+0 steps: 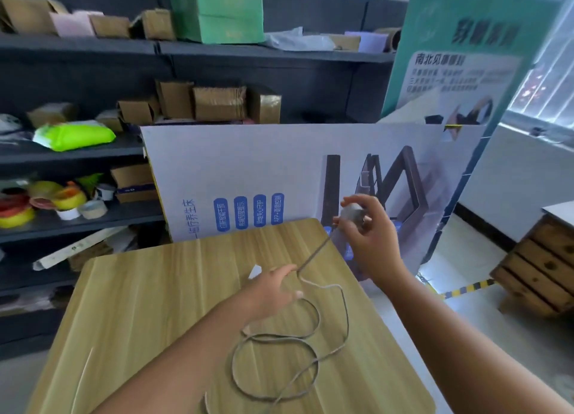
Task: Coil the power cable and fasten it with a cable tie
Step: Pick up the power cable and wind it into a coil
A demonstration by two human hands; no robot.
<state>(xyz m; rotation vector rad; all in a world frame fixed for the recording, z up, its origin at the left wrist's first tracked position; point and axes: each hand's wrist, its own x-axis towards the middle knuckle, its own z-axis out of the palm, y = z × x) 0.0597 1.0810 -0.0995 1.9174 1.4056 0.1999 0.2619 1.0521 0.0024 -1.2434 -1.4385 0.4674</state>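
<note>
Right hand (pixel 369 230) grips plug (pixel 351 211); cable (pixel 279 339) loops on table (pixel 149 305).

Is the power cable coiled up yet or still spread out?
Spread out: the power cable lies in loose, uneven loops on the table, one stretch pulled up between both hands.

Shelving (pixel 93 153): dark, stacked with cardboard boxes
Table (pixel 149 305): light wood grain
Window (pixel 546 81): bright daylight, right
Crate (pixel 540 274): wooden, on pale floor
</note>
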